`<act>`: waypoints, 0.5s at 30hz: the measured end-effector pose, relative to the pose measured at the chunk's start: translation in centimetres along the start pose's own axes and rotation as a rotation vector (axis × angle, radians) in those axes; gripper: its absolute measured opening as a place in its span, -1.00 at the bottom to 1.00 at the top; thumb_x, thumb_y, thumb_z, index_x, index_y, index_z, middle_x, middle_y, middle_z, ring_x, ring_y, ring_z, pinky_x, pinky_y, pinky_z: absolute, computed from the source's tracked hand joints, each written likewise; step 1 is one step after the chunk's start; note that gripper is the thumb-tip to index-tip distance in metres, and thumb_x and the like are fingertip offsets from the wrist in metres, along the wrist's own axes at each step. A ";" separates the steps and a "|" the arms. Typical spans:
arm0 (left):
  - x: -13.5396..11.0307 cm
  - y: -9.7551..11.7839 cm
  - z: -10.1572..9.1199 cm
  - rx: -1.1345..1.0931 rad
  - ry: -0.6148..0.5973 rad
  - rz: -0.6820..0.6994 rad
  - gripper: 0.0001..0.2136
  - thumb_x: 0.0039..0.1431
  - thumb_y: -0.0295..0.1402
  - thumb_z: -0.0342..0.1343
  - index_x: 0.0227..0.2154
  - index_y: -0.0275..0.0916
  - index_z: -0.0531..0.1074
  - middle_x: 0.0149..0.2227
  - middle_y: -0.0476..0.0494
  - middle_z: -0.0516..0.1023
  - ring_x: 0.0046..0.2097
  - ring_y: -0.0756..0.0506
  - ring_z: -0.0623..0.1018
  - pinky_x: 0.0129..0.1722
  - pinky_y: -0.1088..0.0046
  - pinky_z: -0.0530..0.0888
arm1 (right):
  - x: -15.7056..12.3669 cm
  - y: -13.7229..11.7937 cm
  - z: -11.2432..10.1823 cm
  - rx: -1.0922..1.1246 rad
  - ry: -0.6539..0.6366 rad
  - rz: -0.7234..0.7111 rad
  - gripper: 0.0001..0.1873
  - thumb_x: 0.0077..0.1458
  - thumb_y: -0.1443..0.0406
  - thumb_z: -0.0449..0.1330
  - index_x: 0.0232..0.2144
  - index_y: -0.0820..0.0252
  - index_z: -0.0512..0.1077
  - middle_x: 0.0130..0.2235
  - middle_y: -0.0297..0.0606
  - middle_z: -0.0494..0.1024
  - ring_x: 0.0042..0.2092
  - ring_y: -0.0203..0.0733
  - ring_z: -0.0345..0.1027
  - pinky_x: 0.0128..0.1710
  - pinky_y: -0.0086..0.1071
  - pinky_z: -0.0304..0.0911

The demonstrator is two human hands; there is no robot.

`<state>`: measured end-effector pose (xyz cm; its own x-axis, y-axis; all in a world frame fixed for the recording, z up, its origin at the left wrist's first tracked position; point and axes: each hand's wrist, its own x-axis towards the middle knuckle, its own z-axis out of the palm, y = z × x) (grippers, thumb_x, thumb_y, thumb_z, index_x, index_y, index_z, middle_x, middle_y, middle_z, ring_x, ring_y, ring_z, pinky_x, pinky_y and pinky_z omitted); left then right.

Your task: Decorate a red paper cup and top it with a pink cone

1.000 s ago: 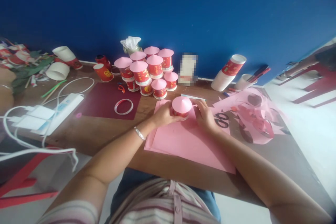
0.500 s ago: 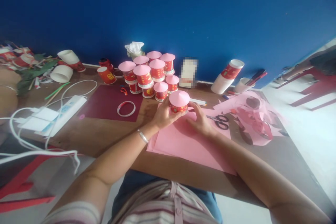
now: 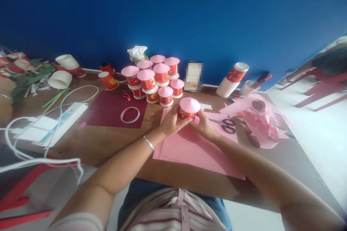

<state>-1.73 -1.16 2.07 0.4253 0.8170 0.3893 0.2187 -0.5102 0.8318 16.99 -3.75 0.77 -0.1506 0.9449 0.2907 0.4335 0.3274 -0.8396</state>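
A small red paper cup with a pink cone lid (image 3: 189,108) is held between both hands just above a stack of pink paper sheets (image 3: 195,148). My left hand (image 3: 171,122) wraps its left side, fingers curled round the cup. From the right, my right hand (image 3: 204,124) grips its base with closed fingers. A silver bracelet sits on the left wrist. Just behind the cup stands a pile of several similar pink-lidded red cups (image 3: 154,77).
Black scissors (image 3: 226,125) lie right of the hands, beside pink paper scraps (image 3: 260,119). A white tape ring (image 3: 130,114) rests on a maroon mat (image 3: 108,110). A power strip with white cables (image 3: 58,121) is at left. A stack of red cups (image 3: 231,79) leans by the blue wall.
The lidded cup was lifted slightly, then brought back down and a little right; my right hand closed in against its base. The camera shifted slightly.
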 end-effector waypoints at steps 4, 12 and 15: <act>-0.1 -0.3 -0.1 -0.011 0.028 0.017 -0.58 0.26 -0.10 0.20 0.09 -0.17 0.37 0.05 -0.29 0.47 0.09 -0.29 0.46 0.14 0.13 0.38 | 0.4 -0.5 0.5 0.046 0.007 0.066 -0.52 0.08 0.05 0.33 -0.02 0.14 0.40 -0.13 -0.16 0.55 -0.20 -0.11 0.41 -0.14 -0.14 0.45; -0.6 -1.6 -0.5 -0.073 0.144 -0.070 -0.55 0.33 0.00 0.06 0.11 -0.19 0.31 -0.05 -0.20 0.43 -0.14 -0.13 0.46 -0.15 0.31 0.40 | 3.3 -2.3 -0.5 0.175 0.142 0.072 -0.32 -0.04 -0.02 0.43 0.04 0.11 0.35 0.04 -0.09 0.55 -0.01 0.04 0.47 -0.01 -0.07 0.42; -0.6 -1.7 -0.4 0.030 0.126 -0.102 -0.61 0.31 0.03 0.06 -0.10 -0.21 0.39 -0.24 -0.11 0.45 -0.30 -0.08 0.41 -0.24 0.33 0.35 | 4.8 -2.4 -1.1 0.088 0.205 0.016 -0.37 0.00 -0.01 0.41 0.03 0.10 0.33 -0.03 -0.12 0.57 -0.06 0.02 0.48 -0.05 -0.09 0.43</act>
<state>-2.76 -0.65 0.55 0.2867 0.8911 0.3518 0.2823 -0.4295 0.8578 16.24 -0.02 4.67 0.0432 0.9331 0.3570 0.3540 0.3198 -0.8789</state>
